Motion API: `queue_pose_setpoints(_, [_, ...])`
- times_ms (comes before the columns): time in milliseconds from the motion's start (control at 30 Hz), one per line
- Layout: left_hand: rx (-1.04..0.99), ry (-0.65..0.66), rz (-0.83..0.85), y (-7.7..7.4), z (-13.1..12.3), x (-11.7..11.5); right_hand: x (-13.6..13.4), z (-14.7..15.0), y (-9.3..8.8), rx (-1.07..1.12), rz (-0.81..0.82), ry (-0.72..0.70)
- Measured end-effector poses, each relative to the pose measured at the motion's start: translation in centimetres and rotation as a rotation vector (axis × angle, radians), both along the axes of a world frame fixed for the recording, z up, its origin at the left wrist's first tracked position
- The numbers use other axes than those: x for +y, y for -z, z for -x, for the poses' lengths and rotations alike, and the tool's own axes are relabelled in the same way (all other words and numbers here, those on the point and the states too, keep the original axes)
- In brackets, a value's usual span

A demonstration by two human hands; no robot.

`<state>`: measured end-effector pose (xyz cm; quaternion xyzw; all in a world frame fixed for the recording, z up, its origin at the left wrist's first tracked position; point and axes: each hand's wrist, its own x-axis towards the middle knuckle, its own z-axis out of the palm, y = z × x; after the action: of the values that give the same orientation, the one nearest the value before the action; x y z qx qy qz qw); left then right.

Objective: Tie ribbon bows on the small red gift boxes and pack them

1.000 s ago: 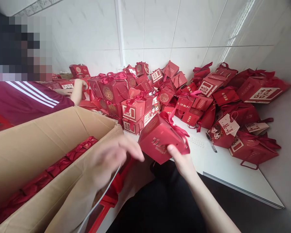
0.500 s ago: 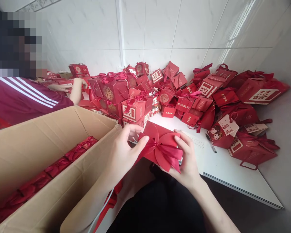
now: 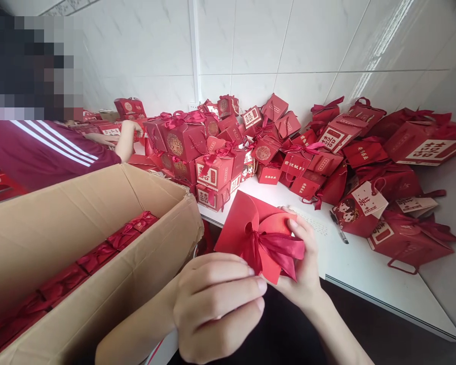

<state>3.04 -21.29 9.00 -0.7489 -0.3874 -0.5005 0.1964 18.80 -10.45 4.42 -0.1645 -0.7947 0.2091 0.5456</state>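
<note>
A red gift box [image 3: 233,218] with curved, overlapping top flaps is held tilted in front of me. Its dark red satin ribbon [image 3: 283,248] is gathered at a knot near the middle of the lid, with tails spreading right. My right hand [image 3: 302,276] grips the box from the right side, fingers over the far edge and thumb low. On the near left, my left hand [image 3: 218,306] is closed, back of the hand toward me, pinching a part of the ribbon at the fingertips. The thumb of that hand is hidden.
A large cardboard box [image 3: 167,243] at left holds a row of ribboned red boxes [image 3: 99,258]. Many red gift boxes [image 3: 213,172] are piled on the white table [image 3: 387,299] along the wall. A pen [image 3: 339,228] lies at right. Another person [image 3: 57,147] works at far left.
My left hand has moved down and toward me, from the box's left edge to the ribbon, and its fingers have closed. The box has tilted and shifted slightly right in my right hand.
</note>
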Motion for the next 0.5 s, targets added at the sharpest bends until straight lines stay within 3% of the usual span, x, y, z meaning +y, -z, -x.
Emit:
queue_pose_setpoints(67, [-0.028, -0.006, -0.051, -0.5, 1.0, 0.9, -0.2, 0.0, -0.3, 0.039, 0.086, 0.011])
queue_pose_setpoints(133, [-0.185, -0.089, 0.079, -1.2, 2.3, 2.3, -0.4, 0.1, -0.9, 0.094, 0.338, -0.018])
queue_pose_setpoints(267, [-0.327, -0.108, 0.806, -3.3, 4.2, 5.2, 0.3, 0.7, -2.6, 0.116, 1.095, -0.329])
queue_pose_setpoints(333, [-0.34, -0.125, 1.031, -4.3, 4.4, 6.4, 1.3, 1.2, -3.3, 0.071, 1.38, -0.437])
queue_pose_setpoints(433, [-0.438, -0.12, 1.167, -5.4, 4.2, 7.9, 3.3, 1.8, -4.2, -0.002, 1.588, -0.543])
queue_pose_setpoints(500, [-0.588, -0.021, 1.285, -5.8, 4.5, 8.8, 4.5, 1.8, -4.8, -0.086, 1.619, -0.667])
